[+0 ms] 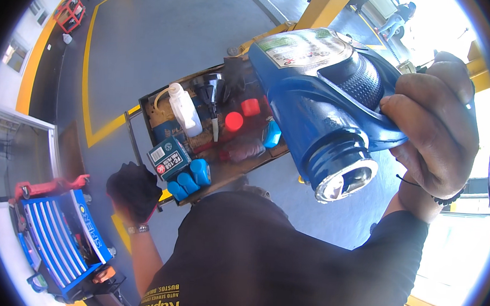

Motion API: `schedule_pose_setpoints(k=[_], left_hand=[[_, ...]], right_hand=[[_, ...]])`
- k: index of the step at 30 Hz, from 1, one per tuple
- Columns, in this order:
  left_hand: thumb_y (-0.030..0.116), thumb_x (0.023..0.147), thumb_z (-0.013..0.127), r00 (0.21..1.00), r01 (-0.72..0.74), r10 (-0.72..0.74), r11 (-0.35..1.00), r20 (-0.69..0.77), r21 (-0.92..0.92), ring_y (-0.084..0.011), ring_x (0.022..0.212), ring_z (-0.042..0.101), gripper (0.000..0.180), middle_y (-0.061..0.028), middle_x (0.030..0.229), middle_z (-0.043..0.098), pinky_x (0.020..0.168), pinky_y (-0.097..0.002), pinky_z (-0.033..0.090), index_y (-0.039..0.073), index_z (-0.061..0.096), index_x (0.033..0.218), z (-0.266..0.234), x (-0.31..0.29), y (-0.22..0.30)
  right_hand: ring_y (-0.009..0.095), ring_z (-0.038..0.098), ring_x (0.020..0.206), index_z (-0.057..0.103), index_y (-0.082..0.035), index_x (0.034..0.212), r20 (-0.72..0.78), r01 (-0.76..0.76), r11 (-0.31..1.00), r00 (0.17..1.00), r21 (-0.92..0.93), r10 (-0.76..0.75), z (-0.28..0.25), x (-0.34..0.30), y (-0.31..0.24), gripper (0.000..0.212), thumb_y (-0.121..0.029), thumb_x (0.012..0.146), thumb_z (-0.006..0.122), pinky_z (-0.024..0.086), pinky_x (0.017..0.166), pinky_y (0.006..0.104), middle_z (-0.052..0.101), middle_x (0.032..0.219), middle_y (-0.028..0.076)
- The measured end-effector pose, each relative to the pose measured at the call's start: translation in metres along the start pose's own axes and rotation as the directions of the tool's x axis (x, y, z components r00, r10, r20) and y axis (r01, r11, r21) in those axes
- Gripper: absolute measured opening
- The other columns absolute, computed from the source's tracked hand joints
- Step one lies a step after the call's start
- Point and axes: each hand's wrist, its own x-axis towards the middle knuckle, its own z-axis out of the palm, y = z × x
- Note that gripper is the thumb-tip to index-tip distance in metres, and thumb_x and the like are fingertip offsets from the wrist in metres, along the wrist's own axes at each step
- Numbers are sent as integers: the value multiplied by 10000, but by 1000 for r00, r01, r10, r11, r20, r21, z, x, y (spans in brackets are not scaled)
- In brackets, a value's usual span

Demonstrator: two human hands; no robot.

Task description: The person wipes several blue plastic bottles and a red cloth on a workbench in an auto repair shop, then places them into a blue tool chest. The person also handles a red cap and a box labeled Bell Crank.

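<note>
My bare right hand grips a large blue plastic jug, raised close to the camera on the right. The jug tilts with its uncapped mouth toward me, and torn silvery seal foil clings around the opening. At the left, my left hand wears a black glove and is closed at the cart's handle, with its fingertips mostly hidden. Beyond the jug, the cart's tray carries a white squeeze bottle, a black funnel, a green filter box and several blue bottles.
Red caps and a light blue container also lie in the tray. A blue tool chest stands at lower left. A yellow lift post rises behind the jug. Another person is far off at upper right.
</note>
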Motion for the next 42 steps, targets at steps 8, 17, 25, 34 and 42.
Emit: schedule_pose_setpoints(k=[8,17,25,34,42], left_hand=[[361,865,648,970,-203,236,917,-57,344,-317,1032,544,294,-110,1073,548,886,-488,401,125,574,1024,-68,12,79],[390,898,615,989,-94,110,983,-94,160,-322,1100,524,332,-107,1140,544,944,-497,382,121,561,1085,-7,-15,17],[434,954,568,979,-88,127,968,-161,235,-329,1228,502,420,-113,1277,545,1047,-510,370,108,548,1218,-16,-16,36],[365,974,551,882,-67,334,786,-332,614,-282,1152,583,332,-92,1191,626,1025,-455,423,85,614,1140,-28,-18,60],[411,991,524,924,21,222,784,-312,621,-278,1272,512,438,-87,1334,564,1105,-470,354,92,547,1290,-16,-46,54]], right_hand=[[323,582,874,692,-22,1004,26,45,966,998,255,-53,47,-6,27,366,-77,666,821,472,754,421,651,987,123],[344,658,953,724,-50,1064,200,-492,825,870,277,451,195,-61,51,262,-216,863,753,521,842,479,721,976,137],[386,710,1067,752,-44,1114,577,-904,420,388,85,719,387,-78,53,425,-392,872,724,563,910,490,745,1087,224],[351,708,1091,760,-45,1147,683,-822,525,515,222,517,434,-112,74,531,-523,936,668,529,996,432,742,1179,192],[378,656,1180,665,2,1292,196,-998,-59,-53,24,979,376,-311,95,748,-628,890,687,514,1020,435,648,1357,221]])
